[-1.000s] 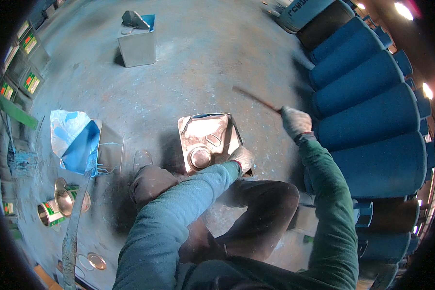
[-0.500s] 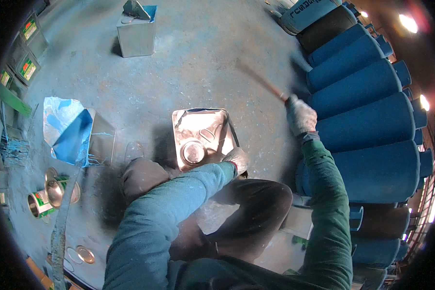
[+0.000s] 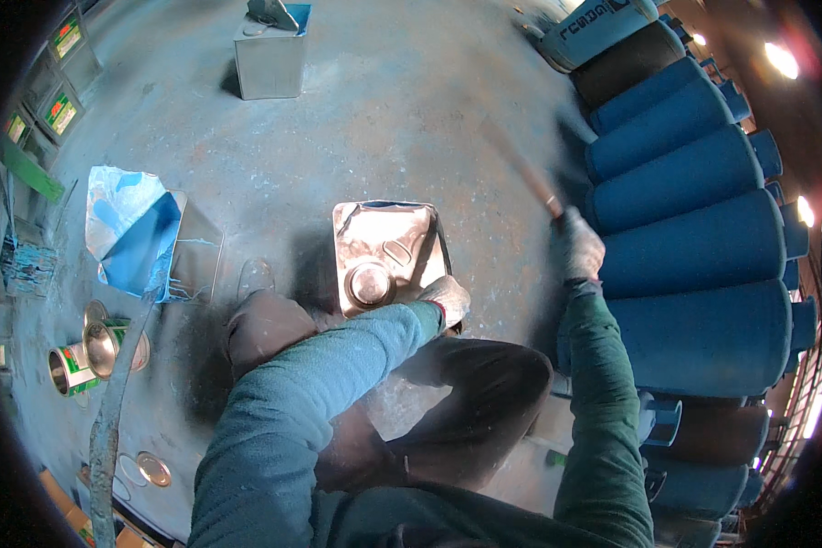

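Observation:
A square metal can stands upright between my legs, its shiny top bent and opened along the far and right edges; a round cap sits near its lower corner. My gloved left hand is closed at the can's near right corner. A dark end shows just below that hand, but what the fingers grip is hidden. Raised to the right, my gloved right hand is wrapped round a long stick-like tool. Motion smears the tool's far end, well apart from the can.
Blue gas cylinders lie in a row along the right. At the left stands an opened square can with blue paint. Small round tins and a paint-crusted strip are nearer. Another square can stands far off.
My right hand has come slightly down and toward me with the stick-like tool. My left hand stays at the can's corner. The whole view has shifted a little.

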The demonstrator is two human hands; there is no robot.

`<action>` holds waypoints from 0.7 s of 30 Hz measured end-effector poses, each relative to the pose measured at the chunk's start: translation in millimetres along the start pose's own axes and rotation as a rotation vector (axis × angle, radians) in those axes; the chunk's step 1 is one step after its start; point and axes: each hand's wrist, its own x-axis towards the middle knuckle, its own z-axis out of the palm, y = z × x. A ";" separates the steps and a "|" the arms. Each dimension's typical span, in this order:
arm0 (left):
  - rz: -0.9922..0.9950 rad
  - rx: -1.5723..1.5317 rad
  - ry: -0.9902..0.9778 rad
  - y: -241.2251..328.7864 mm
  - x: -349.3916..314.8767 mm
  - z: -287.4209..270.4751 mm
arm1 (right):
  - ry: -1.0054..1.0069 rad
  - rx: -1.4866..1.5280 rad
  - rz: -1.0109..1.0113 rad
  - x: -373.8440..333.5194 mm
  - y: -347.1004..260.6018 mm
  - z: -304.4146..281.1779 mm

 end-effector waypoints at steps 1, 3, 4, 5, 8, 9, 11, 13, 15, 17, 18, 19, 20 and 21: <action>-0.023 -0.036 0.012 0.7 -1.7 -1.5 | 0.088 0.141 0.142 7.8 -3.2 -5.9; -0.070 -0.150 0.057 0.2 -3.1 -5.8 | 0.409 0.685 0.115 20.3 -16.9 -11.0; -0.035 -0.122 0.012 -0.1 -2.4 -8.6 | 0.490 0.999 0.121 22.3 -25.6 -8.0; 0.002 -0.101 -0.049 -0.7 -2.7 -11.0 | 0.389 1.206 0.271 15.0 -35.0 -0.4; -0.223 -0.525 -0.026 1.2 -7.4 -15.0 | 0.047 0.681 0.022 -10.6 -37.3 16.8; -0.300 -0.653 -0.031 0.9 -7.4 -16.4 | 0.023 0.091 -0.344 -14.8 -33.2 19.3; -0.248 -0.544 -0.042 2.9 -8.2 -16.6 | -0.304 -0.353 -0.295 -10.6 -16.2 7.1; -0.222 -0.525 -0.075 5.0 -7.4 -14.8 | -0.076 -0.092 -0.208 8.4 -12.2 -10.0; -0.005 -0.197 -0.133 5.3 -2.6 -11.3 | 0.204 0.234 -0.086 27.8 -22.7 -23.5; -0.093 -0.213 -0.052 7.0 0.6 -3.6 | 0.480 0.766 -0.051 38.0 -38.9 -28.4; -0.126 -0.250 -0.022 7.1 2.8 1.2 | 0.346 0.929 0.107 33.2 -44.3 -26.4; -0.154 -0.290 0.009 6.5 5.1 6.1 | 0.253 1.081 0.208 21.9 -47.2 -21.1; -0.183 -0.332 0.041 5.6 7.6 11.2 | 0.148 1.234 0.258 10.8 -43.6 -16.6; -0.212 -0.375 0.072 6.2 9.5 16.9 | 0.062 1.099 0.253 -4.2 -41.4 -7.7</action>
